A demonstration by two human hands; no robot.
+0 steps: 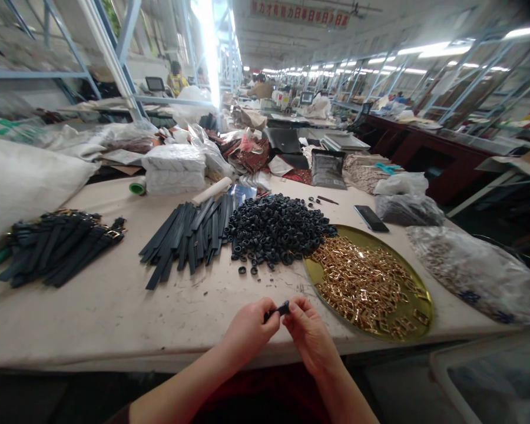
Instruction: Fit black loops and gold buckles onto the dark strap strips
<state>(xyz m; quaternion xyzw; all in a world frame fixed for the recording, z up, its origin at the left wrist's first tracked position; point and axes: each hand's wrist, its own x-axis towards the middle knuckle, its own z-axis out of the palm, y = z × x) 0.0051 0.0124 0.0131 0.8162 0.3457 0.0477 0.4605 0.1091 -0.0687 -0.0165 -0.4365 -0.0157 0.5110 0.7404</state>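
Near the front edge of the table, my left hand [251,325] is closed round a short black strap [274,312]. The fingertips of my right hand [308,331] pinch the strap's far end; whether a small part sits between them is hidden. Beyond my hands lies a heap of small black strap loops [282,227], with plain black straps [189,235] fanned out to its left. To the right, many gold buckles [362,282] are spread in a round golden tray [425,321]. At far left rests a bundle of black straps with gold buckles attached [57,244].
A phone [371,218] and a thin dark tool [327,200] lie behind the tray. Plastic bags [481,274] line the right side, and a white wrapped stack [175,168] stands at the back. A large white sack [26,182] is at left.
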